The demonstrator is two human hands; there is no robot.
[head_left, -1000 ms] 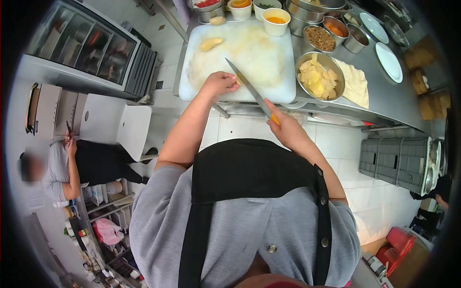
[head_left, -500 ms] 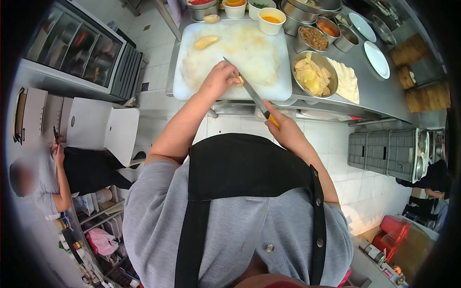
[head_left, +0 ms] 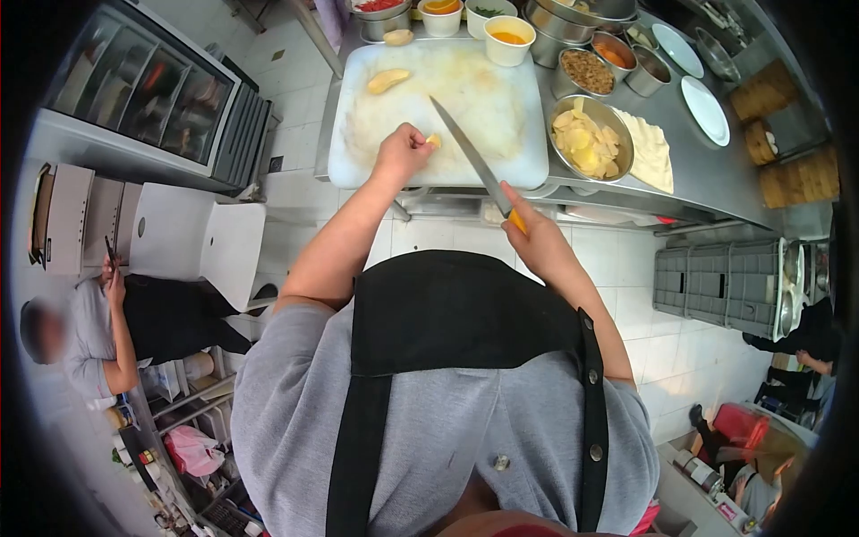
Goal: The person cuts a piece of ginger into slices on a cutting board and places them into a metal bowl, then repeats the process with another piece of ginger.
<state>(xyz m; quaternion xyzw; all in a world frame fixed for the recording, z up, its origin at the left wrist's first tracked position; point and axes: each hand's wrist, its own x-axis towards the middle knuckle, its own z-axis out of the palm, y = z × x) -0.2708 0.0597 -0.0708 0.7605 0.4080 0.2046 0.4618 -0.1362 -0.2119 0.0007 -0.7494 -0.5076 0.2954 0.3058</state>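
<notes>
My right hand point(head_left: 542, 243) is wrapped round the yellow handle of a long kitchen knife point(head_left: 474, 161). The blade slants up and left over the white cutting board point(head_left: 488, 98), apart from my left hand. My left hand point(head_left: 403, 154) is at the board's near side, its fingers pinched at a small piece of what looks like peeled ginger point(head_left: 434, 140). A longer peeled piece point(head_left: 388, 81) lies farther back on the board. Just right of the board, a steel bowl point(head_left: 557, 161) holds pale yellow slices point(head_left: 586, 143).
Steel tubs, one with brown mince point(head_left: 587, 72), and a white tub of orange liquid point(head_left: 509, 40) line the back. A folded cream cloth point(head_left: 646, 152) lies beside the bowl. White plates point(head_left: 705, 111) are at right. Another person point(head_left: 98, 331) is at left, holding a dark object.
The knife has come away from the ginger piece, its blade shifting up and right. My left hand has drawn slightly left, its fingers curling in. At lower right, another person has appeared.
</notes>
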